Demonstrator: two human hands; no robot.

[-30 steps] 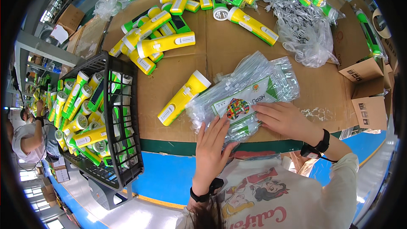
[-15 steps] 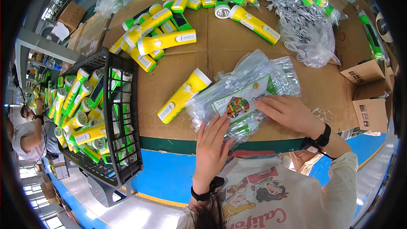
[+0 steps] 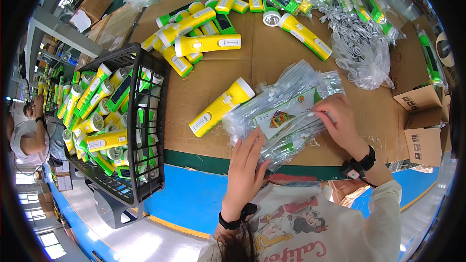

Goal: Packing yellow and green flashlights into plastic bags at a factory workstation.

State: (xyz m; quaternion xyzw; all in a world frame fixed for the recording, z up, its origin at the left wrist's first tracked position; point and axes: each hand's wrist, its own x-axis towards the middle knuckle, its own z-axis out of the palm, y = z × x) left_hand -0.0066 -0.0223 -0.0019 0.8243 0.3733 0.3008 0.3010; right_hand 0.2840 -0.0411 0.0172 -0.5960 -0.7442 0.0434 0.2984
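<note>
A stack of clear plastic bags with printed cards [image 3: 286, 111] lies on the cardboard-covered table [image 3: 204, 82] near its front edge. My left hand [image 3: 245, 165] rests flat on the stack's near left corner, fingers spread. My right hand [image 3: 337, 121] pinches the top bag at the right side of the stack. A yellow flashlight [image 3: 221, 106] lies just left of the bags, apart from both hands.
A black crate [image 3: 141, 131] full of yellow and green flashlights hangs at the table's left edge. More flashlights [image 3: 204, 24] lie at the back, with a heap of bagged cords [image 3: 361, 43] and small cardboard boxes [image 3: 422, 121] on the right. Another person [image 3: 26, 136] stands far left.
My right hand has slid left and up along the top bag. My left hand stays pressed on the stack's near corner.
</note>
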